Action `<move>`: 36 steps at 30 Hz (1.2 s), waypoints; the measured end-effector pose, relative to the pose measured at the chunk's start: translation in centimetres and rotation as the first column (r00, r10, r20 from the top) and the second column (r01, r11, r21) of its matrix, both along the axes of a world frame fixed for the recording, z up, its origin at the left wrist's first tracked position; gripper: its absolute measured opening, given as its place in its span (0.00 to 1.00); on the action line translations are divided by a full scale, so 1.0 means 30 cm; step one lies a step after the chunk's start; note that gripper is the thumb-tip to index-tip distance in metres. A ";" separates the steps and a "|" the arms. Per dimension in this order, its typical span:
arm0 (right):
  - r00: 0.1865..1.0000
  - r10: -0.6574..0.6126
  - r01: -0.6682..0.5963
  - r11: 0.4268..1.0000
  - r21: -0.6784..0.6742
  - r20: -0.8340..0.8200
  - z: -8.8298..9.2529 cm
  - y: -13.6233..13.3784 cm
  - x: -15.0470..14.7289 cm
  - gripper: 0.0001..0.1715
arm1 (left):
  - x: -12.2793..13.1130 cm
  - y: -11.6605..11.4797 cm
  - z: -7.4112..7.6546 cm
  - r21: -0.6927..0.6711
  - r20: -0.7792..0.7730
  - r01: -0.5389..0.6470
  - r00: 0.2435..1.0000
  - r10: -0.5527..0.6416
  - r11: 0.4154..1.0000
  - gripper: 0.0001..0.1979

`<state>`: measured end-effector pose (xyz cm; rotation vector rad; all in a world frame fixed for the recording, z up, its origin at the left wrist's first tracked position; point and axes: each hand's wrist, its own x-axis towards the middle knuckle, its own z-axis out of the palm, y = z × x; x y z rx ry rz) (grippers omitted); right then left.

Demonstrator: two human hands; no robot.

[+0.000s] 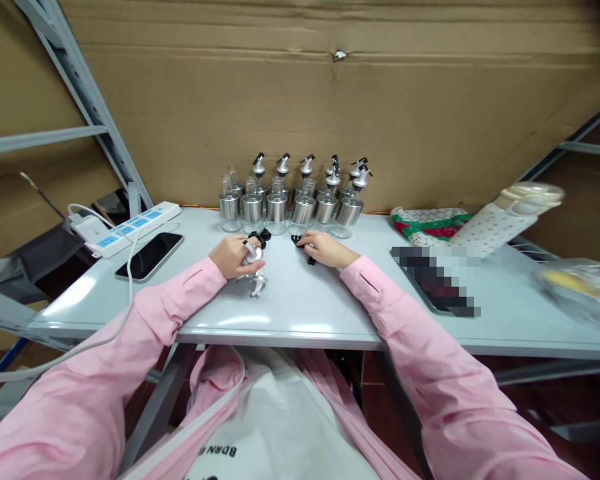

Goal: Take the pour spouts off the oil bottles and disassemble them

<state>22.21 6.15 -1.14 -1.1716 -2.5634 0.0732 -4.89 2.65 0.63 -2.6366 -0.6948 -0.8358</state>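
Note:
My left hand point(234, 257) is closed around a silver pourer top point(253, 252), just above the table. More silver pourer tops point(258, 285) lie below and beside its fingers. Small black stoppers point(265, 235) sit at its fingertips. To the right, my right hand point(325, 249) rests on the table with its fingertips closed on small black parts point(296, 239), partly hidden by the fingers. Behind both hands stand glass bottles with steel sleeves point(303, 211) in rows. Several at the back and one at the front right carry silver pourer tops with black flip lids point(363, 176); other front ones have bare necks.
Left on the table point(220, 320) lie a phone point(151, 256) and a white power strip point(135, 230), whose cable crosses my left sleeve. At right are a dark, pixelated flat device point(433, 281), a spotted bottle point(500, 220), a patterned cloth bag point(425, 224) and a plastic-wrapped item point(580, 283). Cardboard point(300, 107) stands behind.

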 end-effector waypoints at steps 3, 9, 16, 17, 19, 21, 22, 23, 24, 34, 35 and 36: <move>1.000 0.004 -0.003 1.000 0.016 -0.006 -0.007 0.001 -0.001 0.19 | 0.000 0.003 -0.002 0.001 -0.004 -0.006 1.000 0.006 1.000 0.18; 1.000 -0.007 0.007 1.000 0.024 0.010 -0.005 -0.005 -0.005 0.19 | 0.000 0.005 -0.001 0.012 -0.001 0.011 1.000 -0.011 1.000 0.20; 0.999 0.003 -0.002 1.000 -0.022 0.040 0.035 -0.031 0.003 0.17 | 0.001 0.000 0.000 0.002 0.007 0.009 1.000 -0.009 1.000 0.20; 0.999 0.002 -0.001 1.000 -0.025 0.042 0.039 -0.034 0.003 0.17 | 0.001 0.000 -0.001 0.003 0.008 0.010 1.000 -0.010 1.000 0.20; 0.999 -0.006 0.007 1.000 -0.026 0.041 0.047 -0.039 0.005 0.16 | 0.000 0.001 -0.002 0.007 0.004 0.009 1.000 -0.009 1.000 0.20; 0.999 -0.026 0.027 0.999 -0.023 0.035 0.053 -0.041 0.008 0.17 | 0.000 0.002 -0.003 0.006 -0.001 0.004 1.000 -0.004 1.000 0.20; 0.999 -0.040 0.041 0.999 -0.021 0.032 0.055 -0.042 0.010 0.18 | 0.000 0.002 -0.003 0.006 -0.002 0.002 1.000 -0.002 1.000 0.20; 0.998 -0.056 0.056 0.998 -0.021 0.030 0.057 -0.042 0.013 0.19 | 0.000 0.002 -0.003 0.008 -0.003 0.002 1.000 -0.002 1.000 0.20; 0.997 -0.067 0.068 0.997 -0.021 0.032 0.059 -0.042 0.014 0.19 | 0.001 0.001 -0.002 0.013 -0.001 0.005 1.000 -0.005 1.000 0.20; 0.998 -0.069 0.069 0.998 0.002 -0.015 0.052 -0.034 0.012 0.22 | 0.001 -0.005 0.007 0.051 0.054 0.046 0.997 -0.049 0.998 0.20; 0.996 -0.084 0.084 0.996 0.006 -0.030 0.051 -0.032 0.014 0.22 | 0.001 -0.004 0.006 0.042 0.048 0.041 0.998 -0.043 0.998 0.20; 0.995 -0.097 0.097 0.995 0.005 -0.038 0.049 -0.030 0.016 0.21 | 0.001 -0.003 0.004 0.032 0.040 0.037 0.998 -0.038 0.999 0.20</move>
